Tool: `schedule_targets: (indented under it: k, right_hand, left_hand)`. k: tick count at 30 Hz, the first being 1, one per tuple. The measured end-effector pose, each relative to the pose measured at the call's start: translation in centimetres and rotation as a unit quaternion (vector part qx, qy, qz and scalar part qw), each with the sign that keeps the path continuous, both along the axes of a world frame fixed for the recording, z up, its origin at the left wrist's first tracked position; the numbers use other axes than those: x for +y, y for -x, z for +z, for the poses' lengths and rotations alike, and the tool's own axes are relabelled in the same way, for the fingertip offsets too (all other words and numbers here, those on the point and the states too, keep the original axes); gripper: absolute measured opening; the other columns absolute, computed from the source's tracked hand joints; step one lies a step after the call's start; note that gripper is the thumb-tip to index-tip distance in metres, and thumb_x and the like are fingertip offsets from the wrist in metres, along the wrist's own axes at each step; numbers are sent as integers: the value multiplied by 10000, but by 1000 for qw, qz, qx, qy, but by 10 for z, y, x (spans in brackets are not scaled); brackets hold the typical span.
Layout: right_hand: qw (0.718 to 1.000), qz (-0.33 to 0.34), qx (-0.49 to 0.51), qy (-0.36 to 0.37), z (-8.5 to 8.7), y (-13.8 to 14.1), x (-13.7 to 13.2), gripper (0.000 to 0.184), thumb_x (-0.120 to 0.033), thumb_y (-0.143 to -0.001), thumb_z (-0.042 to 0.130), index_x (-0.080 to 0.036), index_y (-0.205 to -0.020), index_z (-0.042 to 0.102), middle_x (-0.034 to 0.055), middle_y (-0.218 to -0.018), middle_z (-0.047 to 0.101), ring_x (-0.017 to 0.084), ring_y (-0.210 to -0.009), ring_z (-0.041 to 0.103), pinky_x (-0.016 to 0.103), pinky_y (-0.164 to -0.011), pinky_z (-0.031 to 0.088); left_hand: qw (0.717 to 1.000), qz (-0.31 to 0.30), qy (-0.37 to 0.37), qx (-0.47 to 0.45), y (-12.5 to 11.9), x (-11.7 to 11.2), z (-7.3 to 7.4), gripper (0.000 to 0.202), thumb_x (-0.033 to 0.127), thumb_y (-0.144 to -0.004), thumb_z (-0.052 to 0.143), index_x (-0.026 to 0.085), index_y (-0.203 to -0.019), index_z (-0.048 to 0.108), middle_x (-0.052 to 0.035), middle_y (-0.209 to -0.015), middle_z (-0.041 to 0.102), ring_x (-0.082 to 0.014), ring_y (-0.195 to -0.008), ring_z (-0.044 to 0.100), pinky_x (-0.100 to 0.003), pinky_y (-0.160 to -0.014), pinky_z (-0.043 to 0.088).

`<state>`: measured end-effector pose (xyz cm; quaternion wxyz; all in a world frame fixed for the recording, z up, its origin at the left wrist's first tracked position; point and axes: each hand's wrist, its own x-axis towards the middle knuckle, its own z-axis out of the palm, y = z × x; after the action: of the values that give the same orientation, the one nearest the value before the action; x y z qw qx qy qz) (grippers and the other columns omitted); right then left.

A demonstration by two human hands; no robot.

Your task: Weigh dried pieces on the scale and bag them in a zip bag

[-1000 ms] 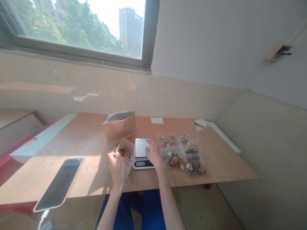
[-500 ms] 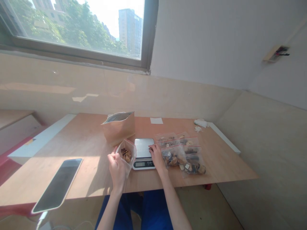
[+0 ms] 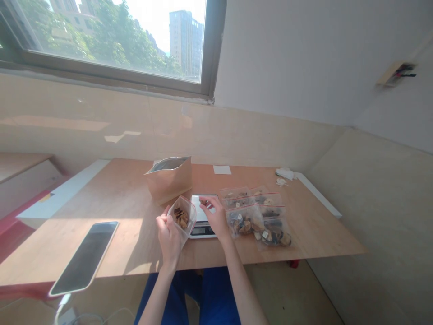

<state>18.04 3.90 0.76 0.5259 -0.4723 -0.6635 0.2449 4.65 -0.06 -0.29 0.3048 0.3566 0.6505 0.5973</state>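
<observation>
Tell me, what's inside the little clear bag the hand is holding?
Brown and pale dried pieces sit in the clear bag, held open by the left hand. The hand covers the bag's lower part.

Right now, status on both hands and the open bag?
Left hand grip shut on clear bag, mouth open. Right hand over scale, fingertips pinched; contents too small to tell. Nothing between hand and bag.

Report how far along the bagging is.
Done: several filled bags lie right of the scale. In hand: the left hand holds an open bag with a few pieces inside; the right hand hovers over the scale, fingers curled, any piece in them too small to tell. Left: that bag looks far from full, and the brown pouch stands open behind.
</observation>
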Motion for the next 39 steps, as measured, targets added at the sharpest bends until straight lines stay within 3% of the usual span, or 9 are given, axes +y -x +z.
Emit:
schedule_targets:
  k: [3,5,11,16,22,27,32,36,39]
  right_hand:
    - [997,79,-7,6,24,7,-9,273,-258,-830,554,-252,-1096,610,40,-1068,622,134,-838,575,264,-764,470]
    - [997,69,-11,15,25,0,-12,259,-268,-865,491,-243,-1095,610,47,-1079,618,135,-870,575,262,-772,470]
    - [990,-28,-101,92,-21,-54,-22,276,-132,-843,379,-190,-938,631,65,-944,629,179,-916,580,345,-852,454]
    - [974,-45,-198,96,-56,-76,-35,390,-46,-741,422,-201,-1068,568,73,-1046,605,226,-1035,525,416,-931,416]
    - [962,-62,-260,60,-64,-74,-32,327,-41,-733,419,-201,-973,573,81,-967,597,254,-963,522,431,-869,439]
    - [967,-75,-236,68,-63,-79,-27,270,-26,-681,448,-193,-863,558,62,-884,573,230,-888,526,399,-823,446]
    - [980,-54,-165,102,-44,-76,-22,228,-18,-677,420,-190,-745,554,26,-780,553,191,-797,549,364,-780,457]
    - [990,-75,-83,83,-4,-48,-25,171,-61,-738,442,-182,-755,561,26,-805,555,167,-765,562,326,-743,468]
    - [997,18,-23,67,31,-18,-36,103,-125,-770,513,-186,-826,576,12,-849,575,134,-761,575,273,-726,484]
  left_hand:
    - [1000,-2,-13,0,0,0,-1,230,434,-853,350,213,-842,414,-130,-1271,515,-240,-1085,538,-378,-847,437]
    - [1000,4,-14,1,1,0,0,221,428,-851,357,215,-818,407,-126,-1249,529,-243,-1102,528,-388,-867,428]
    - [1000,18,17,-1,6,-1,1,206,411,-855,363,216,-871,427,-116,-1238,536,-243,-1065,550,-380,-840,444]
    - [1000,10,-10,-11,2,-1,-5,211,422,-857,371,215,-862,414,-125,-1313,486,-243,-1114,526,-376,-867,435]
    - [996,-8,-81,-37,-1,-4,-12,205,413,-848,395,209,-849,410,-128,-1321,483,-220,-1170,500,-358,-903,440]
    - [993,-10,-101,-58,2,-8,-10,197,403,-855,396,210,-820,396,-129,-1346,462,-214,-1204,477,-351,-926,440]
    - [982,-10,-116,-146,-3,-11,-3,207,393,-862,406,220,-766,343,-96,-1389,411,-225,-1219,467,-374,-903,476]
    - [974,-10,-129,-188,-9,-12,-1,228,390,-860,426,217,-748,328,-103,-1384,412,-240,-1231,455,-389,-897,489]
    - [968,-21,-150,-199,-12,-12,-3,228,394,-863,425,215,-753,337,-119,-1376,421,-244,-1246,438,-391,-896,491]
